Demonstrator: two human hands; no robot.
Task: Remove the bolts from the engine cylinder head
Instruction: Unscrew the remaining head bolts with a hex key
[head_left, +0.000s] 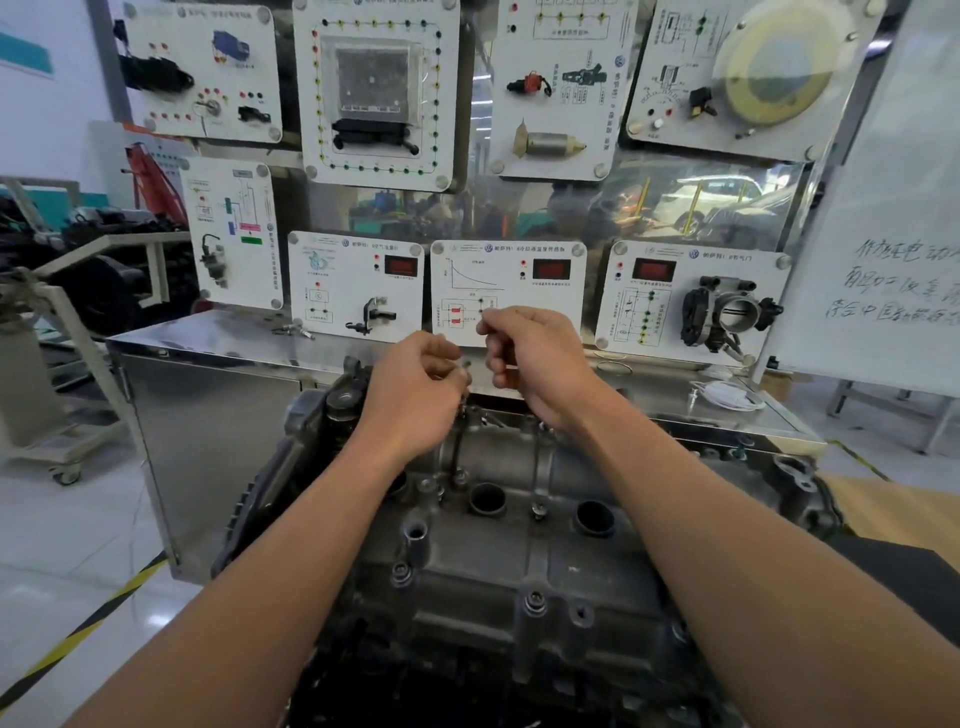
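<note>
Above the far edge of the cylinder head (519, 551), the left hand (415, 387) has its grip pinched on a bolt (464, 366). The right hand (532, 358) has a curled grip, on what I cannot tell. A steel tabletop (208, 335) lies behind, with open floor (78, 519) to the left.

Cylinder head (498, 566) is sitting before the cabinet (218, 426), panel board (358, 286) standing behind, whiteboard (883, 234) at right, bolt (464, 365) in left hand (415, 387) above head's far edge.
</note>
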